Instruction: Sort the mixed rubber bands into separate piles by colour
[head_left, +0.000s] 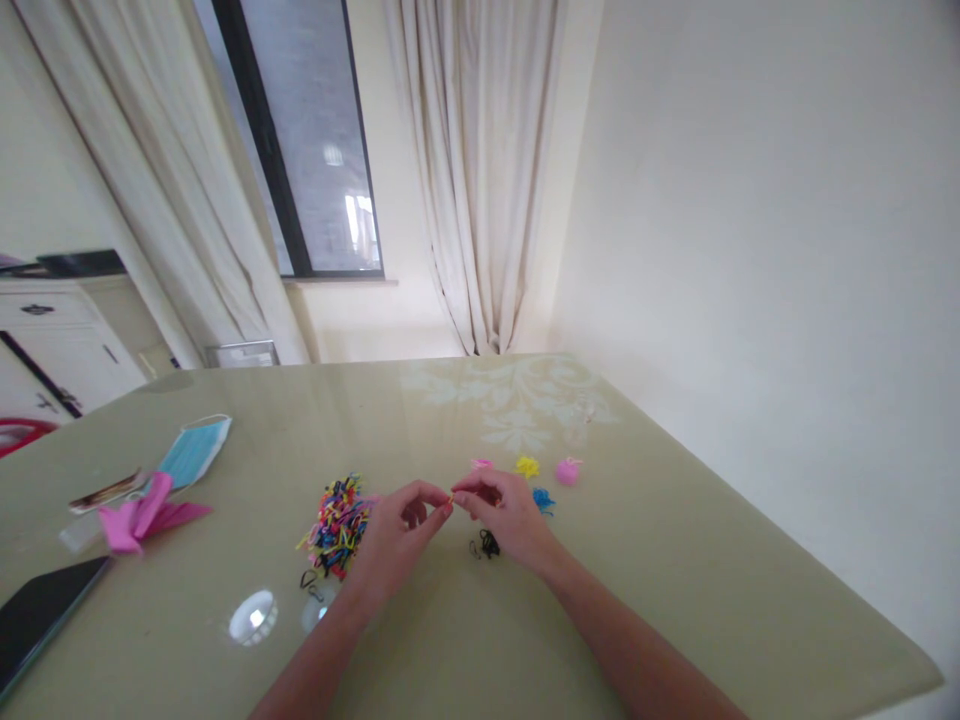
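My left hand and my right hand meet over the table, fingertips pinched together on a tiny orange-yellow rubber band. Close by my left hand lies a heap of multicoloured small rubber bands, partly hidden behind the hand. Around my right hand sit small single-colour clusters: black bands below it, blue bands at its right, yellow bands and a pink cluster beyond. Another pink bit shows just above my right fingers.
At the left lie a blue face mask, a pink folded piece and a dark flat device. A clear round lid-like piece rests near the front. The table meets a wall at the right; curtains hang behind.
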